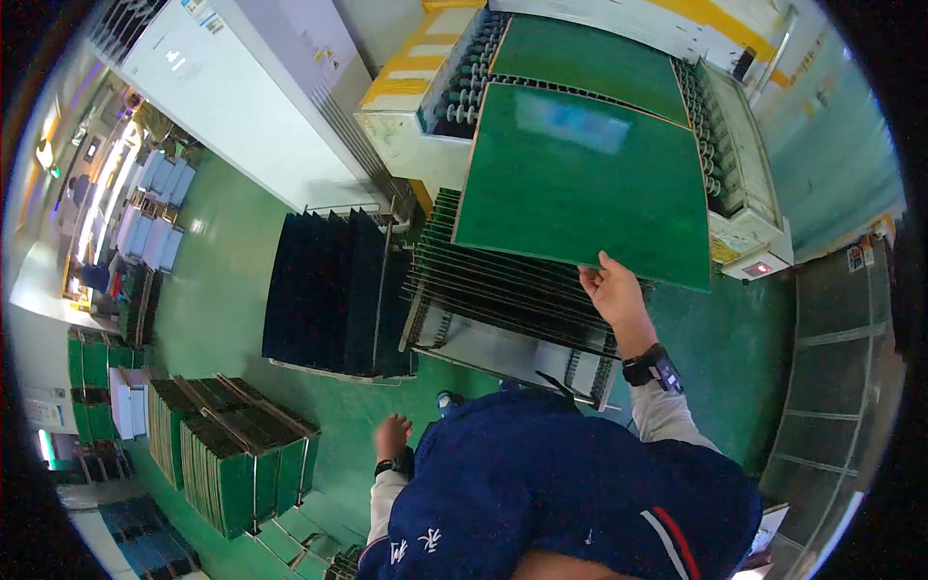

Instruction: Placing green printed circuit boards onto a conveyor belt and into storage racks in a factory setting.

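Note:
A large flat green board (pixel 590 184) slopes from the roller conveyor down toward me, its near edge over a slotted rack (pixel 512 300). My right hand (pixel 614 295) pinches that near edge, thumb on top and fingers partly hidden beneath. Behind it, a second green board (pixel 590 63) lies on the rollers. My left hand (pixel 392 437) hangs low at my left side, away from the boards. It is slightly blurred, with its fingers loosely apart and nothing seen in it.
Left of the slotted rack stands a rack of dark panels (pixel 329 290). A cart of upright green boards (pixel 242 454) is at lower left. The conveyor's rollers (pixel 469 87) flank the boards; a white cabinet (pixel 242 97) rises at upper left. A grey metal frame (pixel 831 377) stands at right.

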### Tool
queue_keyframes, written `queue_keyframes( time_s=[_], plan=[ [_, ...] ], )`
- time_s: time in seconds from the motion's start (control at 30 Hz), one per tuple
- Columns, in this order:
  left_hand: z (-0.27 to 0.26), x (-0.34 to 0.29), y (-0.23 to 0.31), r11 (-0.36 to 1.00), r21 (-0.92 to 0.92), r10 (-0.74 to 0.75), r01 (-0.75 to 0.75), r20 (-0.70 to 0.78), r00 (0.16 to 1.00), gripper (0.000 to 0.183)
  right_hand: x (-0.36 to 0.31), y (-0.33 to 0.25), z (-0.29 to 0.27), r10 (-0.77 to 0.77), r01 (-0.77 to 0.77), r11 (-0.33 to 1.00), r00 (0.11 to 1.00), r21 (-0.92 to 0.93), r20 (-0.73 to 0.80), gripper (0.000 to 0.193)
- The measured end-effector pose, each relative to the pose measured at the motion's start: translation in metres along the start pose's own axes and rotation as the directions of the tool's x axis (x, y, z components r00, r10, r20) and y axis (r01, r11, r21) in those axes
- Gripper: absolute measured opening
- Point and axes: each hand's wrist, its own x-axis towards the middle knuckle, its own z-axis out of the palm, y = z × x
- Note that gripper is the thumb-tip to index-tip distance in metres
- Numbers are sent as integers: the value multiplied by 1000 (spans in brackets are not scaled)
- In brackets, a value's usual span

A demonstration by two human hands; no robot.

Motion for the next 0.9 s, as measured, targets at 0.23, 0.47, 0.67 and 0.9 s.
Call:
queue_keyframes(
  time_s=[0.23,0.47,0.67,0.9],
  plan=[
    [10,-21,11,1000,-17,-14,13,-35,999,37,9,4,11,31,-29,998,999,-55,41,25],
    [-11,5,-7,999,-40,-15,14,-11,1000,36,10,-6,14,1,9,991,997,-136,72,27],
    [-61,22,-28,624,555,380,-550,400,834,40,19,-4,24,18,-7,994,994,-108,104,24],
    [0,-21,3,998,-34,-48,46,-71,996,39,29,-7,17,-36,43,998,992,-55,120,23]
  ],
)
